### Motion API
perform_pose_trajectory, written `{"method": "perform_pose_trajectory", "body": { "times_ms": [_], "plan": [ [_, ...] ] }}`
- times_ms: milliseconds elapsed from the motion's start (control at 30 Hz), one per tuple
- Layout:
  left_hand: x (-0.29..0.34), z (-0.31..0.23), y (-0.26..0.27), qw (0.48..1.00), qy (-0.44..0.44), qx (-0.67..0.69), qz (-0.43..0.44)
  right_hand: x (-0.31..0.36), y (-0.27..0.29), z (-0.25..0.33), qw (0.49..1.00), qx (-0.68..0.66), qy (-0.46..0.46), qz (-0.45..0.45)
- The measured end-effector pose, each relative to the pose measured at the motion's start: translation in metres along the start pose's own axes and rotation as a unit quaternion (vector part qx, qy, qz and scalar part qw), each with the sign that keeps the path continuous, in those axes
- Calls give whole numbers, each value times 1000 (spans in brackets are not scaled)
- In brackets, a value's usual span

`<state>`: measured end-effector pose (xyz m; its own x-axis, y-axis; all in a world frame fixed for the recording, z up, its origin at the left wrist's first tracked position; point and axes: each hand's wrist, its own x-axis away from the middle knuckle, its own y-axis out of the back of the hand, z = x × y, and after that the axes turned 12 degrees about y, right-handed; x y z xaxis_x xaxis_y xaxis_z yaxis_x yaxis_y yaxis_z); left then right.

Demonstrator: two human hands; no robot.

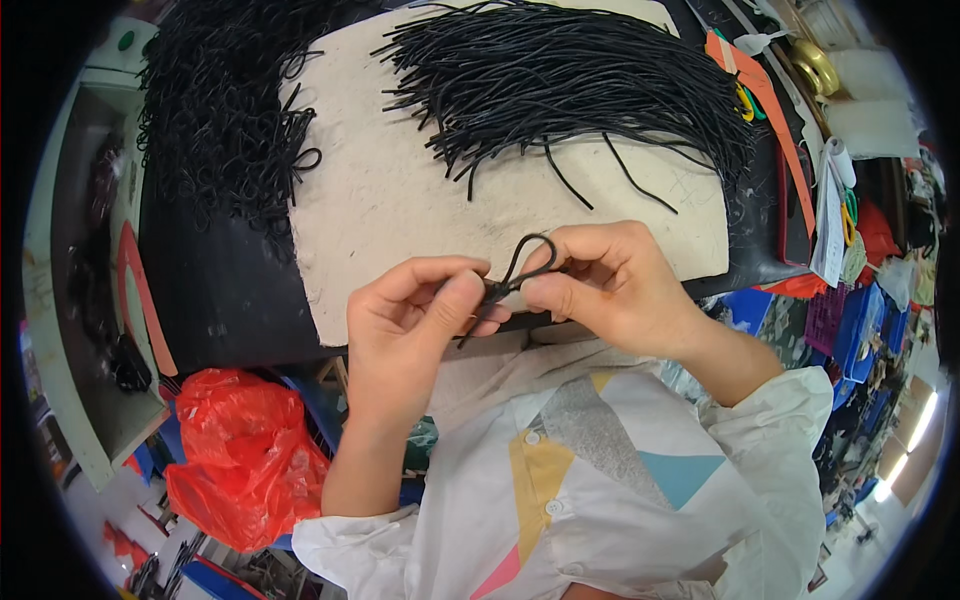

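Both hands meet over the near edge of a pale board, working on one black cord (516, 268) bent into a loop. My left hand (415, 310) pinches the cord where its strands cross, thumb against fingers. On the other side, my right hand (605, 285) grips the loop's right side between thumb and forefinger. The loop stands up between the hands; whether a knot lies under the left fingertips cannot be made out. Beyond them, a thick bundle of straight black cords (570, 85) lies across the board. A heap of looped black cords (220, 120) is piled at the left.
The pale board (390, 210) rests on a black tabletop (235, 310). Scissors with yellow handles (746, 103), an orange strip (775, 110) and papers (832, 215) line the right edge. A red plastic bag (245, 450) hangs at the lower left, near an open drawer (95, 270).
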<state>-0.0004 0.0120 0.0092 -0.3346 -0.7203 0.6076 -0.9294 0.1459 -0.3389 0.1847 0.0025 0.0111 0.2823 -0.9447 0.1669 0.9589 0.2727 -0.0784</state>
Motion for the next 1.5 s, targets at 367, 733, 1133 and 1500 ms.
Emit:
{"method": "perform_pose_trajectory", "body": {
  "times_ms": [367, 733, 1133, 1500],
  "plan": [
    [6, -9, 2, 986, 56, -150, 37, 1, 5, 8, 960, 228, 153, 51],
    [-39, -74, 68, 532, -427, -585, -438, -51, 76, -13, 713, 601, 335, -139],
    [-31, -45, -22, 554, -579, -562, -206, -35, 30, 30, 704, 510, 487, -89],
    [-16, -17, -22, 982, -28, 186, 27, -21, 10, 6, 943, 144, 284, -94]
  ]
}}
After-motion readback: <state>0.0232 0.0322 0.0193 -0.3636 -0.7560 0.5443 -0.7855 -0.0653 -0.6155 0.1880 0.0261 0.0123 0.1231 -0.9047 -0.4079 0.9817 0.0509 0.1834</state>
